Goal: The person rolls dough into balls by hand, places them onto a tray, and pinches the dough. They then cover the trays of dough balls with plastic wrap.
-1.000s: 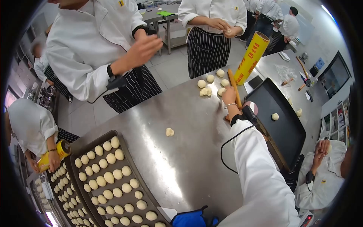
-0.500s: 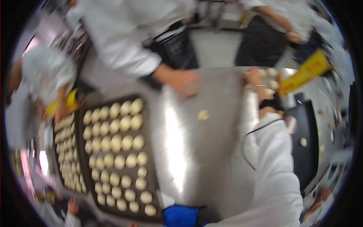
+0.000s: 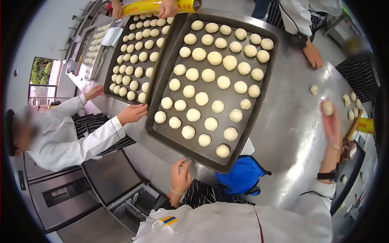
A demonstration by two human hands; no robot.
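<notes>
Fingers (image 3: 176, 169) loosely curled on nothing visible, the left hand (image 3: 181, 178) hangs near the dark metal tray (image 3: 178, 149) of smooth round balls (image 3: 208, 75), while right of the tray the right hand (image 3: 332, 126) grips a soft-looking dough ball (image 3: 327, 107), seemingly a carrying step calling for gentle pressure, a knobbly lump (image 3: 314, 89) lying beyond.

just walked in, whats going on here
The person's right hand holds a round, pale dough ball over the shiny steel table. Their left hand is empty, close to a dark rectangular metal tray set with rows of similar balls. At the left, a co-worker's hands are at a second dark metal tray; another person's hands are on a yellow printed roll.
</notes>
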